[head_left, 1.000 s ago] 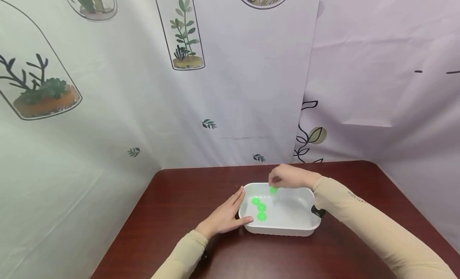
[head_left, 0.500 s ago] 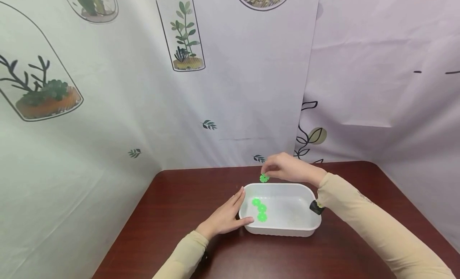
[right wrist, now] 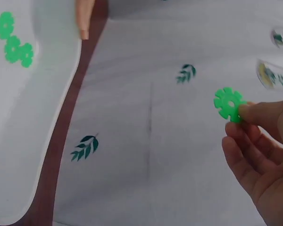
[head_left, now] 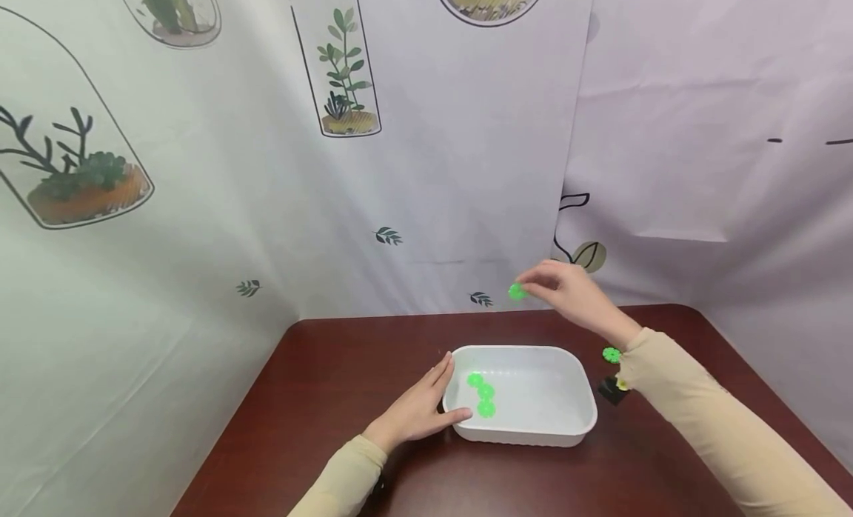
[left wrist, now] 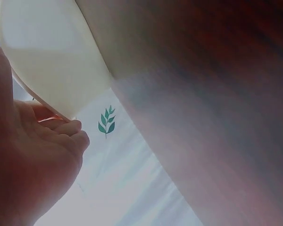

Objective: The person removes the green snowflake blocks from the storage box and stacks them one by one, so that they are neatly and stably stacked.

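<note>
1. Held disc (right wrist: 221,101): one green disc, flat and round, with a notched rim and a hole at its centre. It is in the air, beyond the far rim of the tray, and in the head view it appears against the backdrop.
2. Orientation: being round, the disc has no long axis. One flat face shows almost full to the right wrist camera; the free edge points away from the fingertips, leftward in the head view.
3. Right hand (head_left: 563,291): pinches the disc at one edge, thumb across the visible face. The remaining fingers curve loosely below.
4. Tray discs (head_left: 486,392): three, green, lying on the tray floor in its left part. They form a short crooked row, set close together.
5. Tray (head_left: 526,433): one, white, with rounded corners. Long axis runs left to right in the head view.
6. Left hand (head_left: 423,402): rests against the left end of the tray — fingers extended along the end, thumb at the near rim.
7. Table disc (head_left: 611,355): one, green, on the table (head_left: 333,398) to the right of the tray. Visible green discs: five in total.
8. Dark object (head_left: 611,389): one, beside the right sleeve (head_left: 720,428), with a small yellow piece (head_left: 623,384) at its edge — partly covered, so its support cannot be determined.
9. Backdrop (head_left: 466,169): pale cloth printed with plants, behind the table.
</note>
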A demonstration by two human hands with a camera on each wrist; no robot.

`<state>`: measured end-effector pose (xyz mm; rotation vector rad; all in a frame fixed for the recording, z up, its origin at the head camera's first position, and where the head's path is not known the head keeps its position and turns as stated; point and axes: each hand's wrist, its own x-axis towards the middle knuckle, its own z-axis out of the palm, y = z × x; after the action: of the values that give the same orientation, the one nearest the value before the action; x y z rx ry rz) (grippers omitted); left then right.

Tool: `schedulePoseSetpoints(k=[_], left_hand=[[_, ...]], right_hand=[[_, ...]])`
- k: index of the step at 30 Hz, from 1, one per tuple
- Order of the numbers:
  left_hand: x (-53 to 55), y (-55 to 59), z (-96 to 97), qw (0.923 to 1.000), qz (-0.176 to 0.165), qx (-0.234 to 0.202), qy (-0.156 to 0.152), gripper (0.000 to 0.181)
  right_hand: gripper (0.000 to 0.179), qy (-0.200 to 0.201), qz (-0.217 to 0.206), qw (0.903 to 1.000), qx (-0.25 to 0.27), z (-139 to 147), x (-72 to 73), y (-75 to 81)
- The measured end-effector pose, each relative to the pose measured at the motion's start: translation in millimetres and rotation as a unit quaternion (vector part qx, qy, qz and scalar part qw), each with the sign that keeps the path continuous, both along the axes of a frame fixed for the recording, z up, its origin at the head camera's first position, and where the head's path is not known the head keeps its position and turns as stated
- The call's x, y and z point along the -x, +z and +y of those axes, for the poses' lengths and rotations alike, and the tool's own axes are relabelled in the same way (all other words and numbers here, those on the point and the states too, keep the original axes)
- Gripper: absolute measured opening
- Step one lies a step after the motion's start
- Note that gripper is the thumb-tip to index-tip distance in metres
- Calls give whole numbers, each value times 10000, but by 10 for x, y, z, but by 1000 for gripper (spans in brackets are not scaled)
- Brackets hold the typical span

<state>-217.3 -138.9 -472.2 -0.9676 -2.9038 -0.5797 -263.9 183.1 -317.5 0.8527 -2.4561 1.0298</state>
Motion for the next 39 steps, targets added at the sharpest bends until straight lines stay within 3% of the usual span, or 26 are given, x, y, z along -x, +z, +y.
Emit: schedulePoseSetpoints(k=[4, 9, 19, 29, 39], left_hand=[[-8, -1, 12, 9999, 167, -22, 7, 99], [5, 4, 26, 9997, 236, 83, 17, 100], [22, 16, 20, 9997, 160, 166, 67, 100], [28, 54, 28, 9998, 93, 185, 84, 98], [41, 41, 31, 9996, 65, 244, 119, 98]], right_hand=[[25, -551, -558, 9957, 502, 237, -3, 85], [37, -1070, -931, 9865, 817, 482, -23, 179], [47, -1515, -1247, 9724, 1264, 799, -57, 190], [53, -1826, -1469, 9613, 1450, 1148, 40, -78], [48, -1866, -1793, 9570, 1314, 1393, 96, -472]])
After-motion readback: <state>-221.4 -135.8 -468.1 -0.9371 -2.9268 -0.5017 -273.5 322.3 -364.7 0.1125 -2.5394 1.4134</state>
